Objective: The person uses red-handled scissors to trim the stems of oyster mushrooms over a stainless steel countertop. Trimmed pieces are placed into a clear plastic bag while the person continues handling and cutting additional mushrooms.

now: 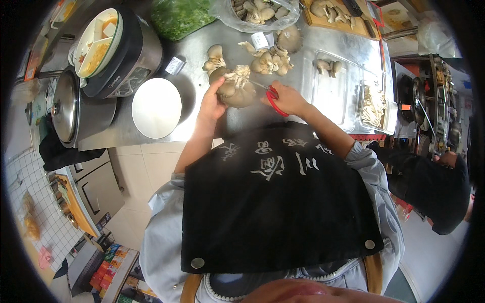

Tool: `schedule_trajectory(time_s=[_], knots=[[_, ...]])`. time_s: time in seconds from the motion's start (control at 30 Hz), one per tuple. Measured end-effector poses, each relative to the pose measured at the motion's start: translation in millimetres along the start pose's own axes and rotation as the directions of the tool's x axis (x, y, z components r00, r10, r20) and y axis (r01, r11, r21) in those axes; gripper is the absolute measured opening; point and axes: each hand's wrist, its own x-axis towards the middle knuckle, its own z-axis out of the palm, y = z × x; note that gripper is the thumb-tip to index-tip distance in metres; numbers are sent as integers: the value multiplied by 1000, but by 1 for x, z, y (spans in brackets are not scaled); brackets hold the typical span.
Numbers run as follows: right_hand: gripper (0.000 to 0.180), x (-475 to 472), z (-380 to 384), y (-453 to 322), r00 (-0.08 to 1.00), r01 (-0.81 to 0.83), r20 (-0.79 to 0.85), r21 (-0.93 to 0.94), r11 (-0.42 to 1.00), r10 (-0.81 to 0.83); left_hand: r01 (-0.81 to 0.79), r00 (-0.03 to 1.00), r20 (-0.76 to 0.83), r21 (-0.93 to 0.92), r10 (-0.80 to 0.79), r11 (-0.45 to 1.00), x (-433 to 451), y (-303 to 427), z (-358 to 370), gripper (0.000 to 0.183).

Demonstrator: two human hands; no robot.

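Note:
My left hand holds a cluster of oyster mushrooms over the metal table, its pale stem base turned up. In my right hand are red-handled scissors, their blades reaching left to the stems. Behind the held cluster lies a smaller mushroom piece. More oyster mushrooms lie further right, beside a crumpled paper slip. A clear rectangular tray to the right holds a few small mushroom pieces.
A white bowl stands left, near a Midea cooker with a divided plate on top. Bagged greens, bagged mushrooms and a cutting board lie behind. A container of stem pieces and another person are right.

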Motion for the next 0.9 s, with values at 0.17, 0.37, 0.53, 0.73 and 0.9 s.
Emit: schedule_trajectory(time_s=[0.17, 0.37, 0.53, 0.73, 0.9], knots=[[74, 6, 5, 4, 990, 138, -41, 3, 990, -137, 96, 994, 61, -11, -95, 995, -3, 5, 2, 42], [59, 7, -10, -9, 996, 84, 36, -65, 994, -81, 140, 986, 94, -18, -138, 990, 4, 1, 3, 38], [52, 12, 2, 3, 998, 51, -26, -128, 990, -54, 158, 987, 24, -1, -158, 987, 5, 5, 7, 38], [41, 21, 29, 35, 977, 10, -211, -120, 993, -35, 105, 990, 88, 52, -109, 993, -6, 14, 2, 40], [31, 16, 16, 20, 960, 77, -261, -87, 993, -97, -38, 986, 169, 269, -8, 962, -19, 20, 16, 56]])
